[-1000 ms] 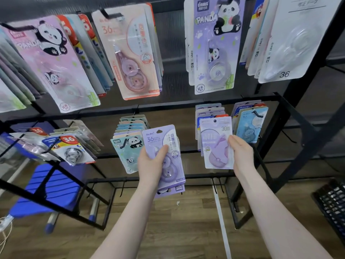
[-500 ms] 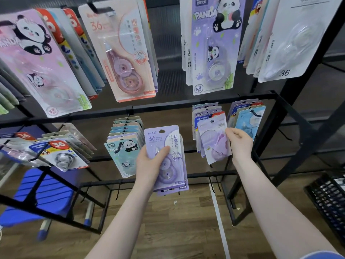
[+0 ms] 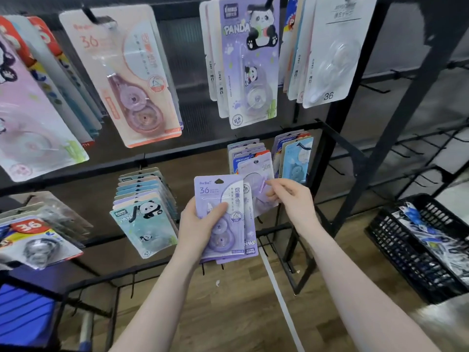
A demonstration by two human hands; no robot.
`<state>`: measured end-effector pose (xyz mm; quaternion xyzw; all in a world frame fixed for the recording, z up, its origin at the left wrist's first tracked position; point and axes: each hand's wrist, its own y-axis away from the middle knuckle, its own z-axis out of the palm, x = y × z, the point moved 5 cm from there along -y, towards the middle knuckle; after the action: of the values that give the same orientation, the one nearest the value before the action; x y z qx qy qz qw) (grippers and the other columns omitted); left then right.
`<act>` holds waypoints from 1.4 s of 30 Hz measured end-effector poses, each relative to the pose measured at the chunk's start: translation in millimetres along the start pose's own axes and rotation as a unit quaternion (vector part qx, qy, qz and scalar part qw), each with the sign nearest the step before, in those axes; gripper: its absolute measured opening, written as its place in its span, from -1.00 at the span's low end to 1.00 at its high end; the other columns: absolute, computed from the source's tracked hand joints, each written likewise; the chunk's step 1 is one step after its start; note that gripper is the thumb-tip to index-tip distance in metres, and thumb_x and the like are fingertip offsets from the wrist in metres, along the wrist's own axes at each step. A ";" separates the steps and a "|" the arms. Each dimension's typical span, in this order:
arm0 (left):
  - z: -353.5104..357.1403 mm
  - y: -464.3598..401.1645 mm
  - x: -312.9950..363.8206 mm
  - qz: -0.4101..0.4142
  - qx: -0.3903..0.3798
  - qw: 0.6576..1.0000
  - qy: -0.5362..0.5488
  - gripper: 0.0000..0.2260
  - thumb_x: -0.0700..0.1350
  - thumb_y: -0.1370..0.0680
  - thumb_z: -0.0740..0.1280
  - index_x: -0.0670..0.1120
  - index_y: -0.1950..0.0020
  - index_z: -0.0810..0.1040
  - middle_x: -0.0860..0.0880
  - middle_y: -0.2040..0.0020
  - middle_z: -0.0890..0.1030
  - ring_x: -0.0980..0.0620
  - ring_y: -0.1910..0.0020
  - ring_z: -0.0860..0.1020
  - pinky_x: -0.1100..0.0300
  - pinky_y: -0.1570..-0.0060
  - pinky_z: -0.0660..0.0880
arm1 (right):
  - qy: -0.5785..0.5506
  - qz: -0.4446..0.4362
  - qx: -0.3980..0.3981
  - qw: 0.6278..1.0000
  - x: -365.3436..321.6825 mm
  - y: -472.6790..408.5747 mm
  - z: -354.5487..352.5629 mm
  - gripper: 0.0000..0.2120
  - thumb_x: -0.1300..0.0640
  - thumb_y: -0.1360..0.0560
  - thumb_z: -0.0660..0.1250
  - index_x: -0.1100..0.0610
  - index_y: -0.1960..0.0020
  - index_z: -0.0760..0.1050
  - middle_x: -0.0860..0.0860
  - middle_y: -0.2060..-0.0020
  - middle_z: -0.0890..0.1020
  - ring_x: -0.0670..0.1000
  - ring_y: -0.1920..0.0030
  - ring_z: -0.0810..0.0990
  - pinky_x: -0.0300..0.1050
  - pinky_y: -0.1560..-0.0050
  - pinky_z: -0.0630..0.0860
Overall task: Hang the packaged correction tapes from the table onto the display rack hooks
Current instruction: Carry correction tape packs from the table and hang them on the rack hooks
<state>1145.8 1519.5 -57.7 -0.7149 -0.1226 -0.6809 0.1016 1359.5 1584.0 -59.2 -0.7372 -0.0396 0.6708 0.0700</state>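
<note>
My left hand (image 3: pixel 196 226) grips a small stack of purple packaged correction tapes (image 3: pixel 224 199), thumb across the front pack marked 36. Just to its right, a purple pack marked 30m (image 3: pixel 256 172) hangs at the front of a lower-row hook on the black display rack (image 3: pixel 177 154). My right hand (image 3: pixel 294 201) is at that pack's lower edge, with thumb and curled fingertips pinching it. The table is out of view.
Rows of hanging packs fill the rack: teal panda packs (image 3: pixel 146 224) to the left, blue packs (image 3: pixel 295 163) to the right, larger packs above. Bare hooks (image 3: pixel 416 148) stick out at the right. A black basket (image 3: pixel 406 252) with packages sits lower right, a blue chair (image 3: pixel 22 316) lower left.
My right hand lifted the 30m pack up to the lower-row hook, where it now hangs, and has slid down to its lower edge. The left hand's stack moved right, closer to it.
</note>
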 end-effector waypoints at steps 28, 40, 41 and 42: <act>133.0 35.3 24.7 -0.027 0.150 0.987 0.045 -0.89 -0.26 -0.49 0.43 -0.10 0.03 0.61 0.01 0.14 0.71 0.06 0.18 0.67 0.25 0.31 0.52 | -0.060 0.045 -0.036 0.996 14.9 -75.7 -124.1 -0.84 0.17 -0.56 0.27 0.22 0.16 0.51 0.01 0.23 0.62 -0.09 0.20 0.56 -0.24 0.18 0.46; 137.4 16.2 5.9 -0.073 0.130 0.985 0.092 -0.96 -0.19 -0.52 0.41 -0.14 0.06 0.64 -0.10 0.10 0.72 -0.05 0.15 0.67 0.08 0.12 0.58 | -0.233 0.104 0.011 0.967 14.5 -82.3 -131.6 -0.87 0.30 -0.51 0.24 0.29 -0.05 0.41 0.14 0.14 0.59 -0.01 0.22 0.58 -0.19 0.30 0.48; 136.2 16.1 3.7 -0.073 0.138 0.984 0.090 -0.96 -0.17 -0.52 0.41 -0.13 0.07 0.63 -0.10 0.10 0.72 -0.04 0.16 0.67 0.09 0.15 0.56 | -0.253 0.110 0.021 0.961 15.2 -81.5 -131.1 -0.88 0.31 -0.52 0.23 0.27 -0.06 0.39 0.14 0.13 0.58 -0.01 0.20 0.58 -0.18 0.28 0.49; 134.6 15.7 1.4 -0.073 0.146 0.983 0.089 -0.95 -0.16 -0.53 0.41 -0.14 0.08 0.63 -0.10 0.10 0.72 -0.04 0.17 0.67 0.09 0.16 0.55 | -0.269 0.114 0.034 0.956 14.6 -79.6 -130.8 -0.89 0.33 -0.54 0.21 0.26 -0.06 0.37 0.12 0.13 0.58 -0.01 0.20 0.58 -0.18 0.26 0.51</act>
<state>1278.4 1546.6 -63.0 -0.6179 -0.2627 -0.7224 0.1651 1493.9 1658.2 -49.4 -0.5261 0.0500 0.8489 0.0047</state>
